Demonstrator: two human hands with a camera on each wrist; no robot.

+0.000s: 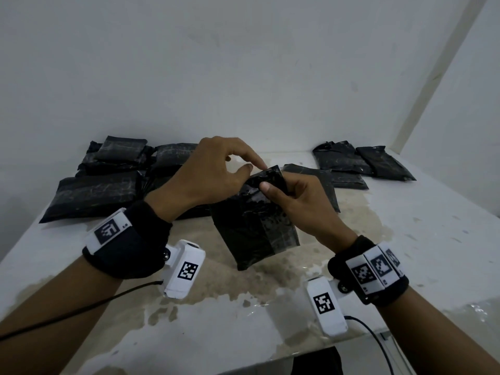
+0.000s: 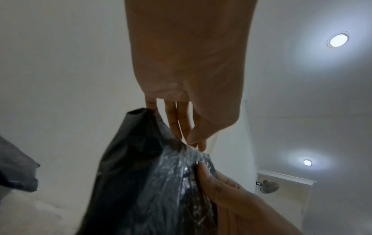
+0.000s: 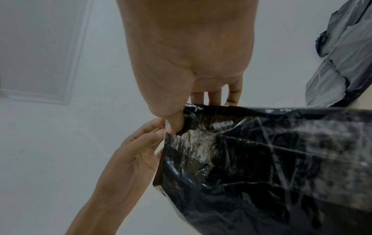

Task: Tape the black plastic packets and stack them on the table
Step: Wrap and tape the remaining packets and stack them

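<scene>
Holding one black packet (image 1: pixel 254 220) upright above the table (image 1: pixel 405 253), the right hand (image 1: pixel 303 209) pinches its top edge between thumb and fingers. The left hand (image 1: pixel 213 171) works at that same top edge, its thumb and fingertips (image 3: pixel 149 128) touching a strip of clear tape (image 3: pixel 193 143) there; whether they pinch it I cannot tell. Clear tape already crosses this packet's face. A pile of packets (image 1: pixel 108 180) lies far left, seemingly taped and stacked; flatter packets (image 1: pixel 359 163) far right probably remain to be done
</scene>
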